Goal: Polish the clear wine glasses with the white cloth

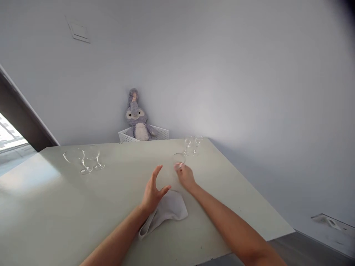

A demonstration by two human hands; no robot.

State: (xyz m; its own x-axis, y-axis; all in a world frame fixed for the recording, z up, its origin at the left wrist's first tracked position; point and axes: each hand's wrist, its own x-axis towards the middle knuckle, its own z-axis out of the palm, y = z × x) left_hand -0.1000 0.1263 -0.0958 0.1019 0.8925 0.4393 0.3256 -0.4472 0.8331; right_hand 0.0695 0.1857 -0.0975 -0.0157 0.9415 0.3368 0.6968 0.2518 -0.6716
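Note:
My right hand (185, 175) is closed on a clear wine glass (179, 159), whose round bowl rim shows above the fingers; the stem is mostly hidden by the hand. To its left, my left hand (153, 190) is open, thumb and fingers spread apart with nothing between them. Beneath and beside the left hand, a light grey cloth (173, 207) with a loop at one end lies crumpled on the table. Beyond the right hand stand two small stemmed glasses, one (188, 142) beside the other (198, 142).
On the left of the pale table (222, 207) are two larger stemmed glasses, one (83, 162) next to the other (97, 157). At the back edge, a plush toy (138, 118) sits in a white perforated basket (162, 133) against the wall.

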